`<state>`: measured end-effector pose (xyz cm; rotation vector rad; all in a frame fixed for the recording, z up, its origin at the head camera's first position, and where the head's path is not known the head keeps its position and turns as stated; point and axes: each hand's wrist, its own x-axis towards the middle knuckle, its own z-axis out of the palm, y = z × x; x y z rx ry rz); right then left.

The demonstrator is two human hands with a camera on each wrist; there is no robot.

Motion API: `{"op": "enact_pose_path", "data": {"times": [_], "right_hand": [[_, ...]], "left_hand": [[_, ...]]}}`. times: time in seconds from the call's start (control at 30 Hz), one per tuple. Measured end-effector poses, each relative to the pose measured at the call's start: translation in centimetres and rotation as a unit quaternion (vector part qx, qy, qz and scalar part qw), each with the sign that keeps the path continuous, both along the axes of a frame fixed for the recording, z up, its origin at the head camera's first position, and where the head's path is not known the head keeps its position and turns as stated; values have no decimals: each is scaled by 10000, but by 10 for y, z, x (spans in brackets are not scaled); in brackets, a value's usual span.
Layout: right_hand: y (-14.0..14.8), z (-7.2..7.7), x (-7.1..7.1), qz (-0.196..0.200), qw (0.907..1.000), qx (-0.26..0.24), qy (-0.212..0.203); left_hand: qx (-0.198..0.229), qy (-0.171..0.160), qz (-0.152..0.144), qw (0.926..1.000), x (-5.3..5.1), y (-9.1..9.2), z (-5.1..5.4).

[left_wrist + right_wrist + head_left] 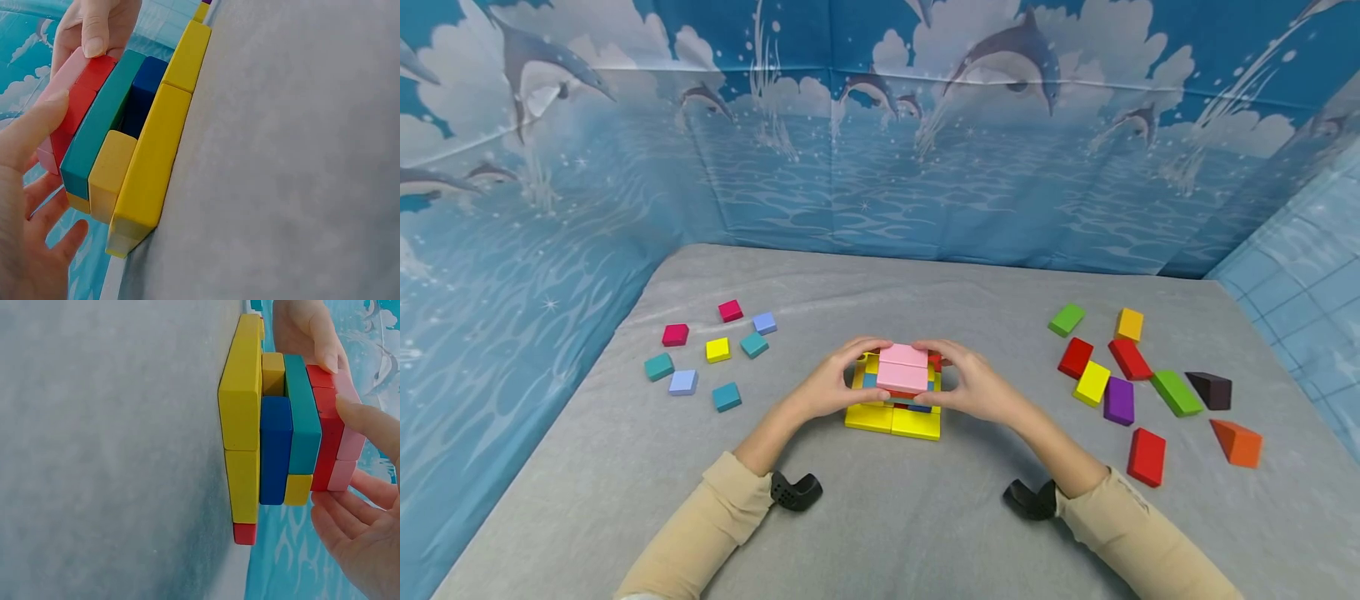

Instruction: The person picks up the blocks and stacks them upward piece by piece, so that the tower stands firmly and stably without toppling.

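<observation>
A layered stack of wooden blocks stands in the middle, with yellow blocks [868, 418] as its bottom layer. Above these are a blue block [276, 450], a teal block [103, 125], red blocks [325, 437] and, on top, pink blocks [903, 367]. From the left, my left hand [835, 379] holds the top layers, thumb on the near side and fingertips at the far edge. My right hand [977, 383] grips the right end the same way. Both thumbs touch the pink and red edges in the wrist views. The stack's far side is mostly hidden.
On the left lie several small blocks, among them a yellow block [718, 350] and a teal block [726, 397]. Several larger ones lie right, including a purple block [1119, 402] and an orange wedge [1237, 443]. A dolphin-print curtain [880, 167] hangs behind the grey cloth [880, 517].
</observation>
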<state>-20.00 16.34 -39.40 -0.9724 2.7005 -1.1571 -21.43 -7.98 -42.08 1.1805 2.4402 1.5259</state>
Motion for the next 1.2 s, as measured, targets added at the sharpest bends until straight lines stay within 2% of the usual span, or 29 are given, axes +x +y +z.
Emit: {"op": "enact_pose_path", "data": {"times": [0.1, 0.27, 0.4, 0.53, 0.63, 0.77, 0.9, 1.07, 1.13, 1.2], "right_hand": [[0, 0, -1, -10, 10000, 10, 34], [4, 0, -2, 111, 9999, 7, -32], [26, 2, -4, 87, 9999, -69, -113], [72, 3, -7, -523, 9986, 2, 50], [112, 2, -5, -1149, 9930, 288, 27], [162, -2, 1, -1726, 9809, 800, -406], [197, -8, 7, -1838, 9710, 1158, -1003], [210, -10, 11, -1764, 9593, 1582, -1534], [210, -11, 12, -1775, 9559, 1709, -1596], [209, -12, 12, -1793, 9572, 1664, -1546]], "left_hand": [[-2, 70, 12, 10000, -9, -1, -14], [-11, 85, 43, 10000, -9, -1, -15], [-64, 58, 126, 9999, -9, 0, -15], [-96, 67, 149, 9998, -9, 0, -15], [-81, 54, 140, 9999, -9, 0, -16], [-86, 38, 149, 9998, -9, -1, -18], [-112, 28, 163, 9998, -10, -1, -18], [-86, 7, 185, 9998, -9, -2, -18], [-67, 3, 170, 9998, -10, -2, -18], [-51, -8, 155, 9999, -10, -2, -19]]}}
